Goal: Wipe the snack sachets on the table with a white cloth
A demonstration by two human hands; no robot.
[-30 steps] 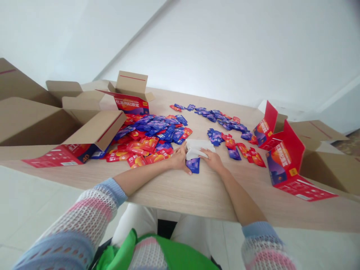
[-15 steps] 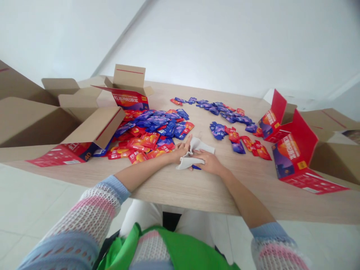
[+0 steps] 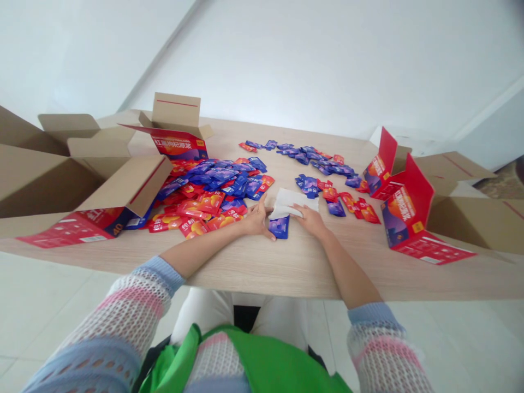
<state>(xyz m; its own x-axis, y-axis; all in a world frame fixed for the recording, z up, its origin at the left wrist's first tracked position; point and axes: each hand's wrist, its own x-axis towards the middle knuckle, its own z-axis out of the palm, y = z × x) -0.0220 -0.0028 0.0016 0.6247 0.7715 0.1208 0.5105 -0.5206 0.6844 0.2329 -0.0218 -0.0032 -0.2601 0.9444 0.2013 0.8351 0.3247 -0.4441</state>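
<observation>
A blue sachet [image 3: 279, 228] lies flat on the table between my hands. The white cloth [image 3: 295, 203] is spread just beyond it and covers its far end. My right hand [image 3: 310, 220] grips the near right edge of the cloth, its fingers on top. Left of the sachet, my left hand [image 3: 258, 220] is open, with thumb and index finger spread wide; the thumb tip is beside the sachet's left edge. A heap of red and blue sachets [image 3: 221, 177] lies just left of and beyond my left hand.
Open cardboard boxes stand at left, a large one [image 3: 102, 188] and a smaller one [image 3: 180, 143] behind it. More open red boxes [image 3: 409, 213] are at right. Loose blue and red sachets [image 3: 303, 155] form rows toward the far side. The table's front edge [image 3: 254, 292] runs before my lap.
The bunched cloth has been spread out and shifted away to the right, uncovering the blue sachet. My left hand has come off the cloth. The view has shifted slightly.
</observation>
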